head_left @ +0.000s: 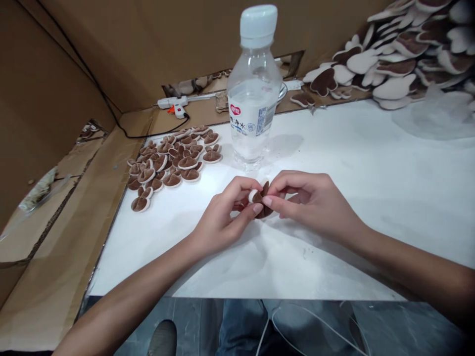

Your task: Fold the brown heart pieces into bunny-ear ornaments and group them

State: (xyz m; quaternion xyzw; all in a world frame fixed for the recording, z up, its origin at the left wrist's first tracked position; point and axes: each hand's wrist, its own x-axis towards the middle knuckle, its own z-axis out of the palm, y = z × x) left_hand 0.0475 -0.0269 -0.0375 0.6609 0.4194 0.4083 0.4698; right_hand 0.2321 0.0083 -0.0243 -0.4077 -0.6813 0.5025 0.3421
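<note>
Just in front of the bottle, both hands meet over a small brown plush piece (264,211) with a white edge. My left hand (232,210) pinches its left side between thumb and fingers, where a bit of white shows. From the right, my right hand (302,195) grips the same piece with thumb and forefinger. Fingers cover much of it, so its full shape is hidden. A pile of similar brown plush pieces (171,179) with pale rims lies to the left, several of them with ear-like lobes.
A water bottle (254,94) with a white cap stands behind my hands. At the back left, a glue gun (176,105) with a black cord (139,137) rests on cardboard. A heap of brown and white plush pieces (399,64) and a clear plastic bag (426,118) fill the back right.
</note>
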